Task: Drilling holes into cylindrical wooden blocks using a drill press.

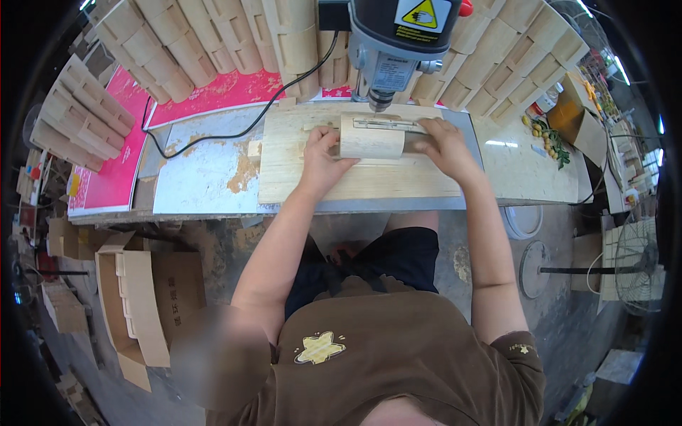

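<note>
A pale, rounded wooden piece (372, 146) lies on a flat wooden board (298, 181) at the bench's front. Along its far side runs a narrow slotted strip (380, 124), right under the chuck (381, 101) of a bench drill. My left hand (323, 160) grips the piece's left end, fingers curled and thumb along the near edge. At the right end my right hand (449, 150) is closed around it, fingers over the strip's end and thumb on the near side. Whether the drill bit touches the wood I cannot tell.
Stacked rounded wooden pieces (160, 50) line the bench's back, with more stacks (497, 57) on the right. A black cable (266, 106) loops left from the drill (391, 60). Fruit with leaves (545, 138) lies far right. A cardboard box (153, 298) stands on the floor.
</note>
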